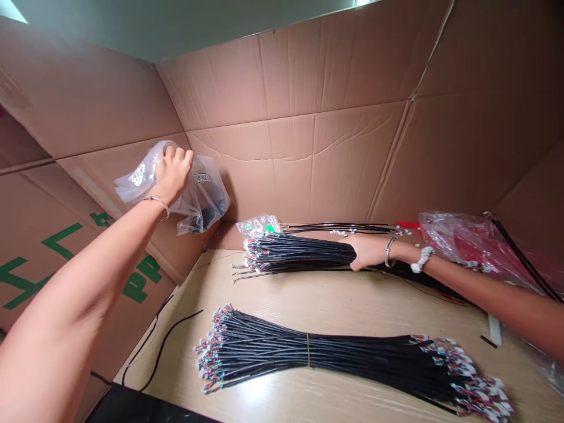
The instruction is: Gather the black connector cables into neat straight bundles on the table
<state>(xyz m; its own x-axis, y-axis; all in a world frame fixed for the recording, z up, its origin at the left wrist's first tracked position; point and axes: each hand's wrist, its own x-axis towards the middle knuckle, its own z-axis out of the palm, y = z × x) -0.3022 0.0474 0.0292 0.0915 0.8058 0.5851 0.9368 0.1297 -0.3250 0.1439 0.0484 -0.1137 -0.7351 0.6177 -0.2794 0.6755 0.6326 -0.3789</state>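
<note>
Left hand clenched on clear plastic bag, held up off the worktop near its back-left corner, against the cardboard wall; right hand grasping far wire bundle along the back edge; second, banded bundle lies near the front edge; risk: connector ends snag the bag mouth if fed skewed; one-handed grip may let wires splay.

two cable bundles; two plastic bags
</note>
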